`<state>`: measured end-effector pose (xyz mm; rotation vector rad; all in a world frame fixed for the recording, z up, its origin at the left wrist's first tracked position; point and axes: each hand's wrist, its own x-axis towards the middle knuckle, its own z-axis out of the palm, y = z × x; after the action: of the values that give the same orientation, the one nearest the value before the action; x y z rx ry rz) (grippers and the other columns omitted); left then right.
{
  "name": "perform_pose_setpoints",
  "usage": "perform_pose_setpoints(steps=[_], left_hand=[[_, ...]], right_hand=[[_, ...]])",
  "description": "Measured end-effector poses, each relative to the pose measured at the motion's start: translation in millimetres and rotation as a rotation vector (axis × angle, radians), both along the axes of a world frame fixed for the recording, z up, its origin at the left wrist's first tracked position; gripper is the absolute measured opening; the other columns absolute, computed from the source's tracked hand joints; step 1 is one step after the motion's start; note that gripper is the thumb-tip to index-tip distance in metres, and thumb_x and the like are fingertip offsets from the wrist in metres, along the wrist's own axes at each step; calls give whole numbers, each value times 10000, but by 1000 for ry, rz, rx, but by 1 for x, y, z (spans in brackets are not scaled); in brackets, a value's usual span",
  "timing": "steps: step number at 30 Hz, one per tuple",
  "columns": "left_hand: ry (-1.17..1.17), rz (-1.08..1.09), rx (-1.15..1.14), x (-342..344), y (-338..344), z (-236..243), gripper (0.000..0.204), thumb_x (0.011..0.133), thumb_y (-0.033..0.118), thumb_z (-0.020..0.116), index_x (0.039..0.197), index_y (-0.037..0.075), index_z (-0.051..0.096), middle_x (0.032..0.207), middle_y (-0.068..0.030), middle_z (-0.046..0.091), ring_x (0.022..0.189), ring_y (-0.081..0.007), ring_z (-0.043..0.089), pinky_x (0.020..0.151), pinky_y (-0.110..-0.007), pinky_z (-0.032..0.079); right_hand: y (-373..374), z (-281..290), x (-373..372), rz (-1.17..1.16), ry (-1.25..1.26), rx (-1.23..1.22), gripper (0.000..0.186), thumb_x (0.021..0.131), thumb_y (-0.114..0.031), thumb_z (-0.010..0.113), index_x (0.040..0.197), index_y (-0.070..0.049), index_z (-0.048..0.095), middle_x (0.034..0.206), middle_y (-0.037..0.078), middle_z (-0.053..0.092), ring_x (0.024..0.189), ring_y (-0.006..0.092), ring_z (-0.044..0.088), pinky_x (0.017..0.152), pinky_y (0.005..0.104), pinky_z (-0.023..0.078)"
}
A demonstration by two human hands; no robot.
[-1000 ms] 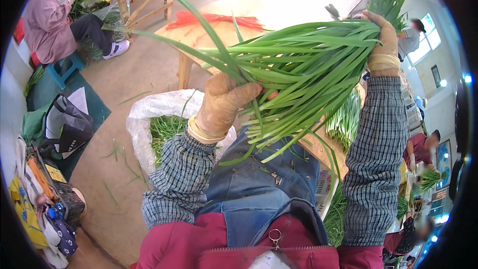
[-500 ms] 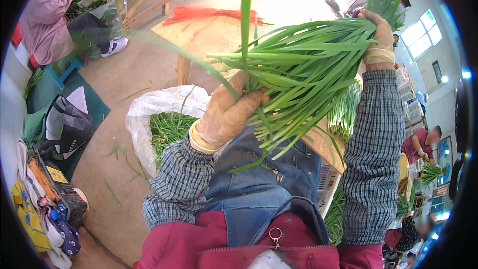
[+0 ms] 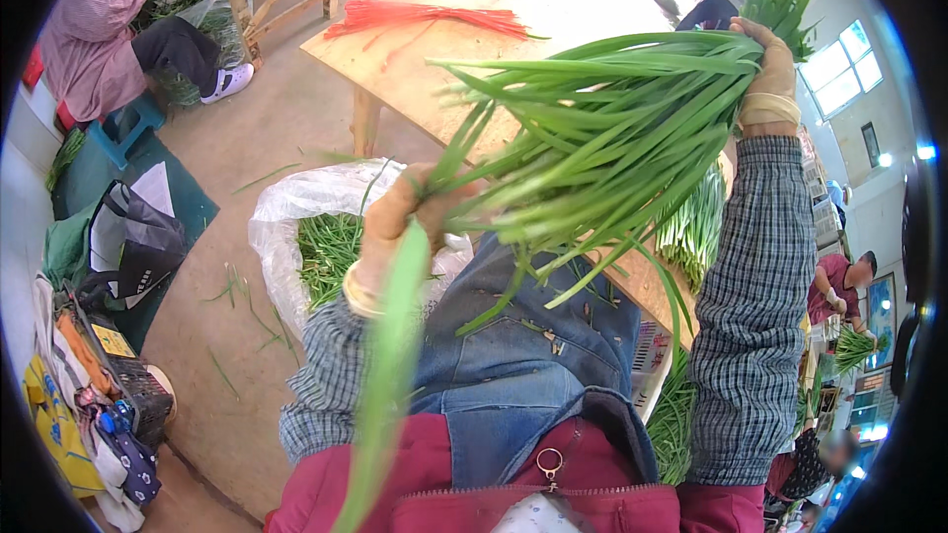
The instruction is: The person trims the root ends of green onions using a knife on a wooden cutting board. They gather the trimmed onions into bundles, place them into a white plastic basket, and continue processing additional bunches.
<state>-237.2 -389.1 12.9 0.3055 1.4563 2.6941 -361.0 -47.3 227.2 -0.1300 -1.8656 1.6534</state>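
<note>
My gloved right hand (image 3: pixel 765 64) is closed round one end of a big bunch of green garlic chives (image 3: pixel 622 123), held up over the table's near edge. The bunch's loose ends fan out toward the left. In my left hand (image 3: pixel 400 217), also gloved and closed, are a few chive leaves; one long blurred leaf (image 3: pixel 385 375) hangs down over my left sleeve. Just below that hand stands a white plastic bag (image 3: pixel 272 212) of green trimmings (image 3: pixel 329 257). Bits of leaf lie on my denim apron (image 3: pixel 523 336).
On the wooden table (image 3: pixel 425 64) are red ties (image 3: pixel 425 18) and more chives (image 3: pixel 691 222). A crate (image 3: pixel 647 360) sits below its near edge. At far left a person sits on a blue stool (image 3: pixel 123 133). Bags (image 3: pixel 138 247) and a dark basket (image 3: pixel 128 385) line the left side.
My left hand has moved left and slightly down, away from the bunch, drawing leaves with it. A long leaf that pointed up now hangs down. The right hand keeps its hold, slightly farther right.
</note>
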Motion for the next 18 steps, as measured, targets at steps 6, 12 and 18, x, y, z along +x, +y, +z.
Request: perform_pose_setpoints(steps=[6, 12, 18], left_hand=[[-328, 89, -273, -1, -88, -87, 237, 877, 86, 582, 1098, 1, 576, 986, -105, 633, 827, -162, 612, 688, -295, 510], [339, 485, -1277, -6, -73, -113, 261, 797, 71, 617, 1051, 13, 615, 983, -192, 619, 976, -318, 572, 873, -396, 455], [664, 318, -874, -7, 34, 6, 199, 842, 152, 609, 977, 16, 664, 986, -150, 640, 967, -308, 582, 831, -391, 456]], right_hand=[[54, 31, 12, -27, 164, 55, 137, 855, -16, 563, 940, 41, 654, 891, 120, 668, 756, 212, 643, 724, 284, 546], [17, 26, 21, -34, 177, 158, 161, 859, 8, 566, 991, 61, 641, 904, 117, 661, 778, 165, 640, 737, 254, 559], [-31, 28, 34, -110, 230, 212, 234, 913, -46, 478, 1053, 54, 637, 919, 86, 655, 810, 149, 628, 760, 230, 531]])
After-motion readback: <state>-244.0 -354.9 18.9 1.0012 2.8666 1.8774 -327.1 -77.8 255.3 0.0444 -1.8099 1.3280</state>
